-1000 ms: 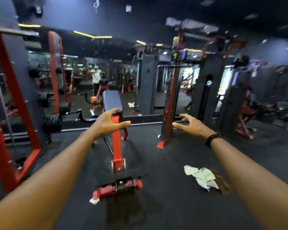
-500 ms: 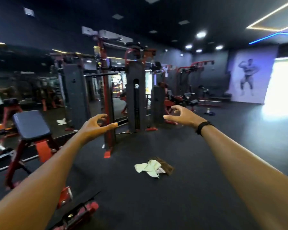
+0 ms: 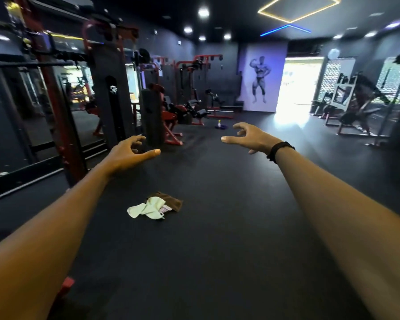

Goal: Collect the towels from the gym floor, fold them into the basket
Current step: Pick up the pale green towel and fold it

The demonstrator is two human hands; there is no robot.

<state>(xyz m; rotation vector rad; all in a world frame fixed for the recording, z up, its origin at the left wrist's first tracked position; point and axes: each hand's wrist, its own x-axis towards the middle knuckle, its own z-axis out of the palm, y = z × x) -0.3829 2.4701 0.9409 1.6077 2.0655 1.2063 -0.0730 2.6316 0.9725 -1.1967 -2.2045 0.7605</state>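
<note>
**Towels on the gym floor, both hands free**

Towels (image 3: 151, 207) lie in a small crumpled heap on the dark gym floor (image 3: 217, 239), a pale one in front and a brown one (image 3: 171, 202) partly under and behind it, touching. The heap sits between the two outstretched arms, nearer the left one and well apart from both hands. The left hand (image 3: 127, 153) is held out above the floor with fingers loosely curled and thumb extended, gripping nothing. The right hand (image 3: 249, 137) is likewise spread and relaxed, empty, with a black band (image 3: 277, 151) on its wrist. Red and black weight machines (image 3: 169, 116) line the left side. A bodybuilder mural (image 3: 260, 79) covers the far wall beside a bright doorway (image 3: 298, 84).
</note>
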